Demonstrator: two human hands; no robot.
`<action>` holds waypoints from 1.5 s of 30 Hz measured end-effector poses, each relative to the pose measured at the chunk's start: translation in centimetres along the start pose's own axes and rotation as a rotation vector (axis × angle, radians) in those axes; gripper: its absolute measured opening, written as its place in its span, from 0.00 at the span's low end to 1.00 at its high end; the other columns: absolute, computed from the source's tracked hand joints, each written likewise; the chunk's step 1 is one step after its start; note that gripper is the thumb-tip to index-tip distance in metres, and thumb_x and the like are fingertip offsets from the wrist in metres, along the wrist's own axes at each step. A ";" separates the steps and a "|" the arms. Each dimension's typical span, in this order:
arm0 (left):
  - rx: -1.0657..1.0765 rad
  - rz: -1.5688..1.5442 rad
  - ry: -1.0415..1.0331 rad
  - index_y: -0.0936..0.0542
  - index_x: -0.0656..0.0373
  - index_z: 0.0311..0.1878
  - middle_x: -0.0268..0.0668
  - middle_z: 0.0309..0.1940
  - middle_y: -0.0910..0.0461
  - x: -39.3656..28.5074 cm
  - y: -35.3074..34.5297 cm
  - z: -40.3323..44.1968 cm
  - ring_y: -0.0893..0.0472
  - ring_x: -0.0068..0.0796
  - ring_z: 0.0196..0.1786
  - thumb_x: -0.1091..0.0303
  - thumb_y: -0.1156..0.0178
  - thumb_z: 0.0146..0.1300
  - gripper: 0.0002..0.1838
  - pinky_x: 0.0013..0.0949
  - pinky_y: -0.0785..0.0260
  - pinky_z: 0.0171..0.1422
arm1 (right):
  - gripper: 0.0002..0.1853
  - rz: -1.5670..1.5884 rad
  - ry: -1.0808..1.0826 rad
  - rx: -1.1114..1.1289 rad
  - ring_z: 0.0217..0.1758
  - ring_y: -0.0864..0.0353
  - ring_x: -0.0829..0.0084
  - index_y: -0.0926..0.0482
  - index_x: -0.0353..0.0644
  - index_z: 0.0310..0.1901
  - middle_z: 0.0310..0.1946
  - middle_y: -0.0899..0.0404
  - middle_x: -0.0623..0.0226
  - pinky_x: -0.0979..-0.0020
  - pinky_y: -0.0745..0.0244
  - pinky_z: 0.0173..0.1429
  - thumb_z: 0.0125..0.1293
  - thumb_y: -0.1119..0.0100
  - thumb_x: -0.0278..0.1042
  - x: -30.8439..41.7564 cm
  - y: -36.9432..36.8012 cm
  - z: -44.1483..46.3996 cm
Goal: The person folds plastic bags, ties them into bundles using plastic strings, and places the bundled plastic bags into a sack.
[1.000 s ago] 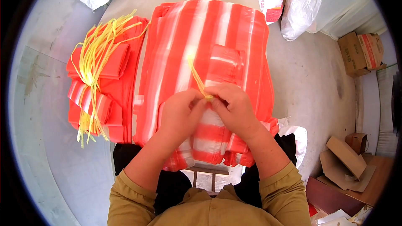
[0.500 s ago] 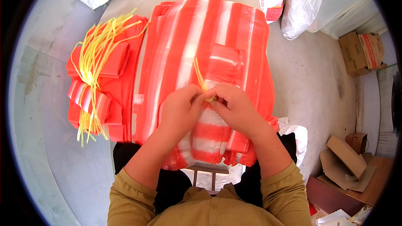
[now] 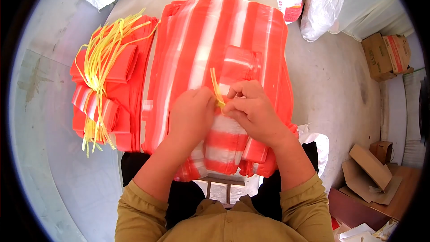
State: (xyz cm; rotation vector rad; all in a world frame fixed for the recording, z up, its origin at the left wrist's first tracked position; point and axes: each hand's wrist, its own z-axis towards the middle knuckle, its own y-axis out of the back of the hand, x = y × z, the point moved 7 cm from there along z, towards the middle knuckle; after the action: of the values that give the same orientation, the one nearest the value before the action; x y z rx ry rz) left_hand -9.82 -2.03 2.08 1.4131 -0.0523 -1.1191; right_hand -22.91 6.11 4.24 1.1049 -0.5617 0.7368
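Observation:
A large stack of red-and-white striped plastic bags (image 3: pixel 204 45) lies in front of me. On it, near its front edge, a folded bundle of bags (image 3: pixel 224 145) bulges below a yellow tie strip (image 3: pixel 215 80). My left hand (image 3: pixel 190 112) is closed at the strip, its fingertips partly hidden behind the knuckles. From the other side my right hand (image 3: pixel 253 112) pinches the strip between thumb and forefinger. One loose end of the strip sticks up between the hands. The knot area is mostly covered by fingers.
Left of the stack, a tuft of yellow strips (image 3: pixel 96 74) lies over red folded bags (image 3: pixel 118 65). White sacks (image 3: pixel 324 4) stand at the back. Cardboard boxes (image 3: pixel 380 58) sit at the right, with an opened carton (image 3: pixel 371 170) lower down.
My right hand has risen slightly and its fingers have shifted their pinch. The yellow strip's loose end has moved a little to the right and down.

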 end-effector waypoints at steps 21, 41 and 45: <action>0.089 -0.262 -0.094 0.18 0.63 0.48 0.44 0.47 0.19 -1.5 0.8 -2.0 0.15 0.44 0.43 0.75 0.32 0.64 0.10 0.37 0.22 0.47 | 0.25 -0.221 -0.550 0.024 0.49 0.13 0.50 0.29 0.42 0.73 0.45 0.14 0.50 0.54 0.19 0.55 0.76 0.45 0.35 -3.3 3.1 -2.1; 0.406 -1.747 0.742 0.36 0.60 0.78 0.46 0.66 0.20 2.7 -1.5 -4.2 0.16 0.36 0.63 0.69 0.39 0.76 0.30 0.43 0.19 0.66 | 0.42 0.521 -0.484 -0.314 0.64 0.22 0.70 0.50 0.42 0.84 0.66 0.26 0.58 0.65 0.23 0.63 0.76 0.37 0.34 -3.2 1.7 -2.2; 0.430 -1.665 0.830 0.42 0.58 0.82 0.45 0.70 0.24 2.5 -2.3 -4.8 0.18 0.37 0.67 0.70 0.40 0.77 0.35 0.44 0.20 0.68 | 0.49 0.934 -0.750 -0.174 0.55 0.19 0.73 0.54 0.42 0.86 0.56 0.18 0.61 0.69 0.23 0.59 0.72 0.33 0.30 -3.9 -1.0 -2.8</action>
State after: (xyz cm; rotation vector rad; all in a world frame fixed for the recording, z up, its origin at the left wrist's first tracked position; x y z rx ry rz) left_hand -6.83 0.47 -2.29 2.1991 1.8549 -1.6729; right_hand -24.48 7.54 -0.19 0.9036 -1.8194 1.0225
